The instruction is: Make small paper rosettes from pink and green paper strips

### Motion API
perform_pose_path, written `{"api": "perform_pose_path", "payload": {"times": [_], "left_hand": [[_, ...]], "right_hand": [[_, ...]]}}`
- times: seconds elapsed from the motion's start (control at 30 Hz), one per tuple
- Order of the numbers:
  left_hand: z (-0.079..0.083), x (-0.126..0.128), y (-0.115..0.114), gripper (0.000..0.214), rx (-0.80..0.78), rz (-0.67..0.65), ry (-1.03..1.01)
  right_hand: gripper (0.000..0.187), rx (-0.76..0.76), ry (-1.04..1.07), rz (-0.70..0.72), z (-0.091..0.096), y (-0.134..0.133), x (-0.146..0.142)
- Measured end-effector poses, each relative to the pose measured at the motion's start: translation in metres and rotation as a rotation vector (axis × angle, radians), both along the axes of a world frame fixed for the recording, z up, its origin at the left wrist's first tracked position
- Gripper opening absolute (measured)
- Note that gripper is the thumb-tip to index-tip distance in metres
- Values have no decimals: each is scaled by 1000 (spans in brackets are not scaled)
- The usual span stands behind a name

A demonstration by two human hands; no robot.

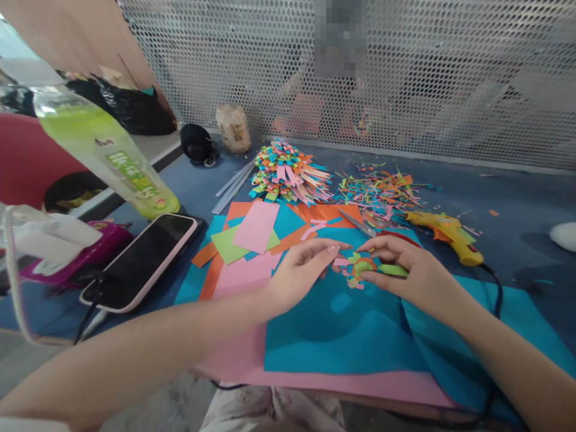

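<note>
A small round paper rosette (362, 268) of green, pink, blue and orange strips rests on the blue paper sheet (333, 336). My right hand (405, 267) pinches its right side with thumb and fingers. My left hand (306, 270) reaches in from the left, fingers together, its tips touching a pink strip at the rosette's left edge. A larger finished paper rosette (288, 171) lies farther back on the table.
Scissors (360, 227) and a yellow glue gun (445, 235) with its cord lie behind my hands. Loose coloured sheets (254, 234) and paper scraps (378, 189) cover the middle. A phone (141, 261), a green bottle (103, 150) and a mesh partition (405, 72) stand left and back.
</note>
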State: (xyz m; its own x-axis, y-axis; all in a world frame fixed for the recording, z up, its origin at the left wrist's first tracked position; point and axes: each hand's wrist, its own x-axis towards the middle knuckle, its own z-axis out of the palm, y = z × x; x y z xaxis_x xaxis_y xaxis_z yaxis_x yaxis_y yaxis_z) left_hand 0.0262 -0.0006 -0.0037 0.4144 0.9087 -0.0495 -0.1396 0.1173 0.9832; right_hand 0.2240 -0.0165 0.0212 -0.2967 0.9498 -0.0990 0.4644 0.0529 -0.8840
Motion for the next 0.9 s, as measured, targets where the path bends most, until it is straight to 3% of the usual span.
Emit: {"api": "perform_pose_path", "payload": {"times": [0.9], "left_hand": [[-6, 0, 0, 31, -61, -9, -58]], "right_hand": [[32, -35, -3, 6, -1, -1, 0]]}}
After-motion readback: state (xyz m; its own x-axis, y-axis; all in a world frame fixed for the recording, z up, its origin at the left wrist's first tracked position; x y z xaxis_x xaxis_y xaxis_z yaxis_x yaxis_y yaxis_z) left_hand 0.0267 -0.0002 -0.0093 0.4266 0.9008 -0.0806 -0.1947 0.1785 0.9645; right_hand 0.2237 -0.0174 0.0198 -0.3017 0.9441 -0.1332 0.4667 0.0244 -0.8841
